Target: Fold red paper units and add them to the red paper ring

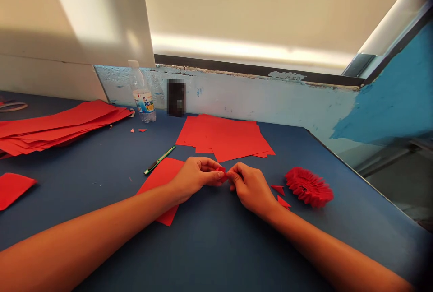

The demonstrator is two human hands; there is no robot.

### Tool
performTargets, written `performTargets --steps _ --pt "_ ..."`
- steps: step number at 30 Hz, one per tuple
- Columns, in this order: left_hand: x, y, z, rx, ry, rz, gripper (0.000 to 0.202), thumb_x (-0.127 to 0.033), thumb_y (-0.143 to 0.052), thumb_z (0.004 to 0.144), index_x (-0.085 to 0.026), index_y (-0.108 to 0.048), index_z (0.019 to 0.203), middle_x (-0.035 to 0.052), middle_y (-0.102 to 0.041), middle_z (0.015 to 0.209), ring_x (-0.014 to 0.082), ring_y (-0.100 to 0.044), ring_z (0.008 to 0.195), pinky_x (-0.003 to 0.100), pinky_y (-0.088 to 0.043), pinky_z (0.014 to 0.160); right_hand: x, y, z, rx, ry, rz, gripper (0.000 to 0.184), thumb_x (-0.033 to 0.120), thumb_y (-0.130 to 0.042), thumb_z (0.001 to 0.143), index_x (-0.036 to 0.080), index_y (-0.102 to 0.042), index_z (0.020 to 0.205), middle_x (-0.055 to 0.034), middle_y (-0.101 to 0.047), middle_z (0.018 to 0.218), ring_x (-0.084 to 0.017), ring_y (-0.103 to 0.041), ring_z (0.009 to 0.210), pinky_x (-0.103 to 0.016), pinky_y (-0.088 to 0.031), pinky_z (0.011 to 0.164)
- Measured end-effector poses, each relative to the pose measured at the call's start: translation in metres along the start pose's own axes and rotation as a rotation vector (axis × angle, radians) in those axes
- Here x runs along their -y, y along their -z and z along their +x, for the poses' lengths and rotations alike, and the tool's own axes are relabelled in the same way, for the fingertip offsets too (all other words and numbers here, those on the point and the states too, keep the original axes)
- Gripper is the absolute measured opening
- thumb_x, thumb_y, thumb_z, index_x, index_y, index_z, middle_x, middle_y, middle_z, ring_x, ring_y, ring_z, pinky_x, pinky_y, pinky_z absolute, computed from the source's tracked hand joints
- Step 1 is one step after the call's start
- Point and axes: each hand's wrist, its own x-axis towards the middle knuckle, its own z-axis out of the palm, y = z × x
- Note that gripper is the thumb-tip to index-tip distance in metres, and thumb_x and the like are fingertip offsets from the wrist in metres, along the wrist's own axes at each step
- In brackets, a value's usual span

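Note:
My left hand (198, 175) and my right hand (249, 186) meet over the middle of the blue table (216, 242), both pinched on one small red paper piece (223, 173) held between their fingertips. A red paper sheet (158, 181) lies flat under my left wrist. Two small folded red triangles (280, 195) rest just right of my right hand, beside a pile of folded red paper units (309, 187).
A stack of red square sheets (225, 136) lies beyond my hands. A green utility knife (159, 159) sits left of them. Long red sheets (57, 125) cover the far left, a water bottle (142, 93) stands by the wall, and the table edge runs diagonally at right.

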Motion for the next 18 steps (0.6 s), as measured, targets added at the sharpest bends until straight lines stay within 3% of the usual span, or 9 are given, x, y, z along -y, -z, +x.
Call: performTargets --steps 3,8,13,18 --pt "-0.0009 0.0014 0.0003 0.027 0.003 -0.025 0.04 -0.029 -0.08 0.065 -0.011 -0.065 0.098 0.0088 -0.071 0.086 0.0189 -0.068 0.079 0.034 -0.055 0.077 -0.0021 0.0006 0.0003 -0.006 -0.013 0.0 0.02 0.019 -0.047 0.091 0.019 -0.055 0.073 0.0015 -0.062 0.06 -0.014 -0.055 0.053 -0.024 -0.035 0.051" --pt "0.0003 0.0022 0.0033 0.008 0.001 -0.011 0.028 -0.035 -0.073 0.073 -0.01 -0.068 0.084 0.006 -0.068 0.079 0.0148 -0.065 0.069 0.031 -0.055 0.072 -0.0033 0.0006 0.0006 0.03 -0.025 0.056 0.022 0.023 -0.048 0.092 0.019 -0.054 0.071 0.0019 -0.062 0.061 -0.013 -0.055 0.054 -0.024 -0.037 0.053" --pt "-0.0006 0.0013 0.0027 0.043 -0.056 0.059 0.025 -0.033 -0.072 0.074 -0.01 -0.07 0.086 0.0051 -0.067 0.073 0.0129 -0.062 0.065 0.026 -0.052 0.065 0.0024 0.0006 0.0003 0.043 -0.037 0.225 0.02 0.038 -0.056 0.089 0.018 -0.061 0.087 -0.002 -0.067 0.081 -0.015 -0.061 0.067 -0.024 -0.044 0.059" --pt "-0.0015 0.0008 0.0004 0.099 -0.121 0.134 0.024 -0.031 -0.069 0.076 -0.011 -0.071 0.088 0.0059 -0.068 0.076 0.012 -0.06 0.064 0.025 -0.049 0.064 0.0039 0.0005 0.0001 0.03 -0.048 0.275 0.016 0.031 -0.057 0.088 0.017 -0.064 0.082 -0.0015 -0.067 0.074 -0.016 -0.061 0.069 -0.024 -0.044 0.062"
